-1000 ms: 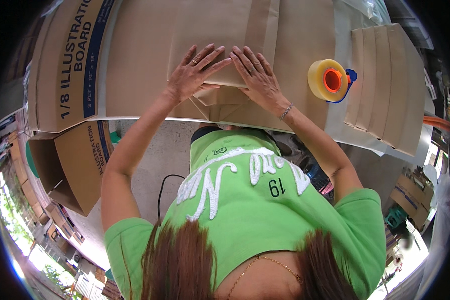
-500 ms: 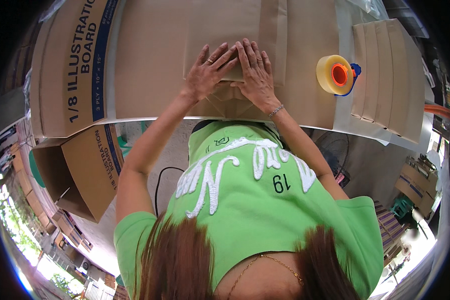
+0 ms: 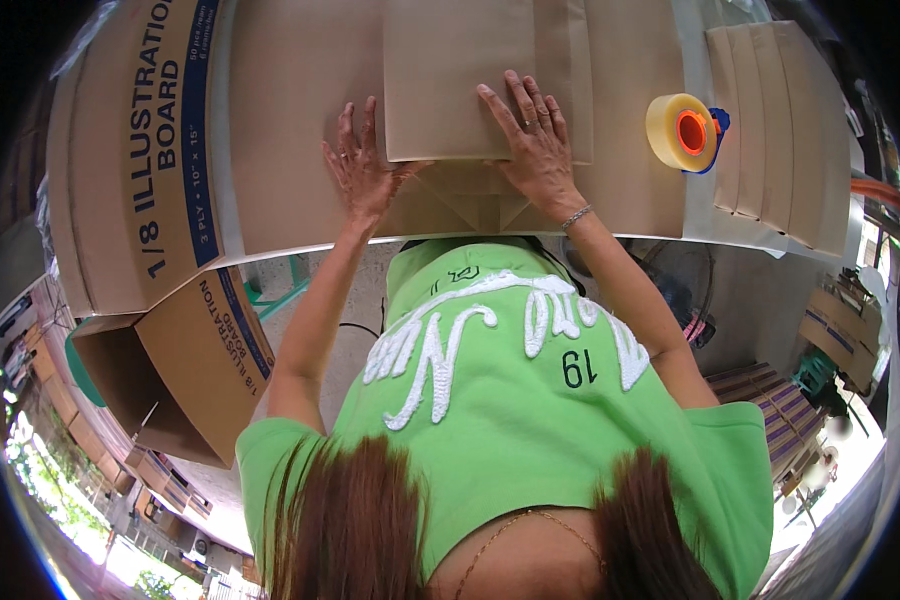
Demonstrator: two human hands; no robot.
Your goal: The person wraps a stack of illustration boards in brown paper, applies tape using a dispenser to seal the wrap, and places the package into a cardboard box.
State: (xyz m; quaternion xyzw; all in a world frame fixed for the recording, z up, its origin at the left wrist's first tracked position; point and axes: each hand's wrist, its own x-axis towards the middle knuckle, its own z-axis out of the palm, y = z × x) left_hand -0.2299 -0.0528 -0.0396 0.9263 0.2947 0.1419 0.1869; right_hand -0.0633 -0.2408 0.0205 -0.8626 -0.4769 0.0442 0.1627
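Note:
In front of me on the table lies a flat brown paper bag (image 3: pixel 460 80), its folded end (image 3: pixel 470 195) with diagonal creases toward me. My left hand (image 3: pixel 363 170) is beside the bag's left edge, fingers spread on the brown surface, thumb reaching to the near edge of the top layer. My right hand (image 3: pixel 538 140) rests on the bag's right part with fingers stretched out; its thumb side is close to the same fold. Neither hand grips anything that I can see.
A clear tape roll (image 3: pixel 682 132) with an orange core and blue holder stands to the right. Beyond it lies a stack of folded brown paper pieces (image 3: pixel 770 130). At left are a large printed carton (image 3: pixel 110 160) and, below it, an open carton (image 3: pixel 195 350).
My hands have moved apart: the left has slid left off the bag's top, the right has shifted slightly right. The fingers of both were close together over the bag before.

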